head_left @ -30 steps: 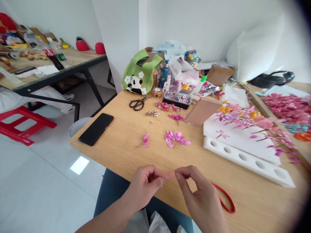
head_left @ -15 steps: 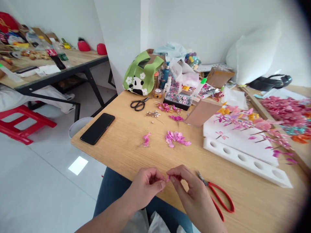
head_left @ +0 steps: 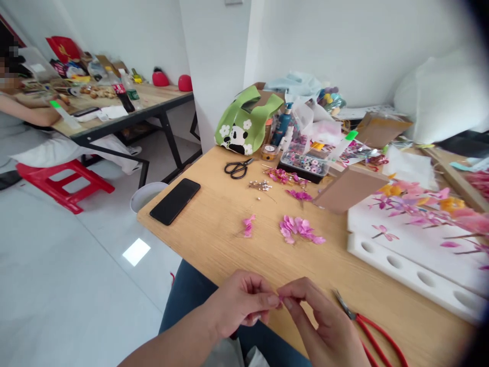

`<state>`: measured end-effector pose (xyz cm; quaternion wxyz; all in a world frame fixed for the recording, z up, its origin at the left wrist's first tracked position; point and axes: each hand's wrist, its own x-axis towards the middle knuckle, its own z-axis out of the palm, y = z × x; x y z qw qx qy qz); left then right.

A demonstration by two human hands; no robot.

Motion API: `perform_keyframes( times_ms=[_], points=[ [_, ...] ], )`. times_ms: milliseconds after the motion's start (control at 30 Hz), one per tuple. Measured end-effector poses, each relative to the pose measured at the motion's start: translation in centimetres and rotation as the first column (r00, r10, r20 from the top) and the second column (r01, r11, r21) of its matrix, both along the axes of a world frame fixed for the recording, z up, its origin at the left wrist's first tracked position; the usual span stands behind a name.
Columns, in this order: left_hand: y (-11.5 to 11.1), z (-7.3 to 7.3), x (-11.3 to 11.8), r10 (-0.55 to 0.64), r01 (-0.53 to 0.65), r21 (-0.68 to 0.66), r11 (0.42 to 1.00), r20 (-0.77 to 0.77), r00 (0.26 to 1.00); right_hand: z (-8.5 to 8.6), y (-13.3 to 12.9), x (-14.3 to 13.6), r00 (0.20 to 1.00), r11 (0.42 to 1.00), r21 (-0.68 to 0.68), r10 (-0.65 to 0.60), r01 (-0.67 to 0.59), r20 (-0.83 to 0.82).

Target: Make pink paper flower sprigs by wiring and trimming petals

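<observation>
Near the table's front edge, my left hand (head_left: 248,300) and my right hand (head_left: 319,311) meet fingertip to fingertip. Both are pinched on a tiny pink petal piece (head_left: 280,299), mostly hidden by the fingers. Beyond them lie a heap of pink petals (head_left: 300,229) and a small pink petal cluster (head_left: 248,226) with thin wire. Red-handled pliers (head_left: 359,318) rest just right of my right hand. Farther back are white-tipped stamens (head_left: 260,185) and more magenta petals (head_left: 299,195).
A black phone (head_left: 175,201) and black scissors (head_left: 237,168) lie on the left. A white foam holder (head_left: 410,275) with wired flowers stands right. Behind are a bead box (head_left: 303,164) and green panda bag (head_left: 244,122). A person sits at another table.
The view has turned left, so the scene sits farther right and the seated person shows more. Both hands remain together at the pink piece, with slightly shifted fingers.
</observation>
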<state>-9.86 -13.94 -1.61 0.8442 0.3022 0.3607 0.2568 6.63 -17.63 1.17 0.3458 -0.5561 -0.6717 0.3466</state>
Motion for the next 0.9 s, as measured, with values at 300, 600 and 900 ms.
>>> perform_keyframes(
  times_ms=[300, 600, 900],
  points=[
    [0.4, 0.1, -1.2, 0.006, 0.041, 0.253, 0.967, -0.181, 0.984, 0.1, 0.6, 0.4, 0.996, 0.997, -0.031, -0.065, 0.067, 0.062],
    [5.3, -0.2, -4.3, 0.609, 0.38, 0.823, 0.421, -0.568, 0.553, -3.0, 2.3, 1.3, 0.954, 0.999, -0.011, -0.047, 0.052, 0.296],
    [7.8, -1.2, -2.9, 0.603, 0.585, 0.754, 0.299, -0.624, 0.497, -3.6, 2.3, 1.6, 0.945, 0.994, 0.058, -0.104, 0.091, 0.31]
  ],
)
